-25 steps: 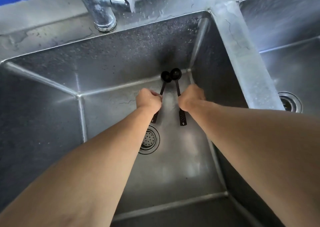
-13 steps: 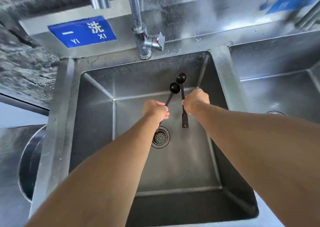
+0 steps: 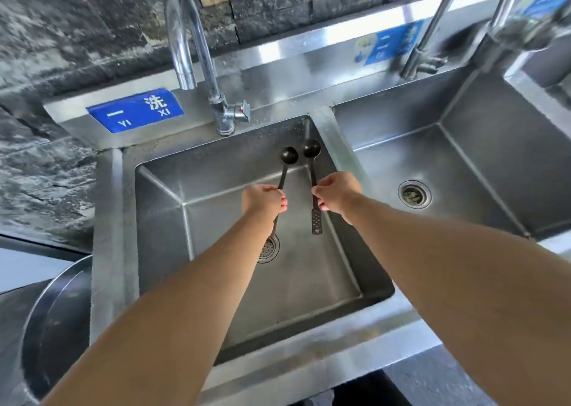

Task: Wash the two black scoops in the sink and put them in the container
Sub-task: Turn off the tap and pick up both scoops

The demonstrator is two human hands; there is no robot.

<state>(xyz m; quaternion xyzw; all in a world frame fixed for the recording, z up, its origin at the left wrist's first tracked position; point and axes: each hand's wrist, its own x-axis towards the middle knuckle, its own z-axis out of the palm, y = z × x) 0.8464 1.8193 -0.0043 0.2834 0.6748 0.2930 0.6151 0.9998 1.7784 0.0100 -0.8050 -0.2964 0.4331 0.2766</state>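
1. Half a second ago my view was closer in on the basin; now my head has come up and back, so the whole left sink [image 3: 160, 251], the second basin [image 3: 494, 164] to its right and the wall behind all show

2. My left hand [image 3: 264, 201] is closed around the handle of the left scoop [image 3: 289, 155], and my right hand [image 3: 336, 193] pinches the handle of the right scoop [image 3: 312, 148] between fingertips and thumb; both grips look the same as in the earlier frames

3. The two scoops have risen with my hands: their bowls now sit side by side, close but apart, up near the far right corner of the left sink, just below the base of the faucet [image 3: 197, 50]. The perforated end of the right scoop's handle hangs free below my hand, while the left handle's end is hidden behind my hand above the drain strainer [image 3: 268, 248]

4. No water can be seen running from the spout, so I judge the rinsing is finished or paused and the lift out towards the container is the step in hand

5. I cannot pick out the container for certain; a round steel vessel [image 3: 58, 322] past the sink's left edge is the only candidate, and it is half out of view

6. A blue sign [image 3: 136, 110] is stuck on the back ledge and a second faucet [image 3: 432, 34] stands over the right basin

7. In the way: the sink's left rim and wall, which I would have to carry both scoops over, and the faucet neck just above the bowls
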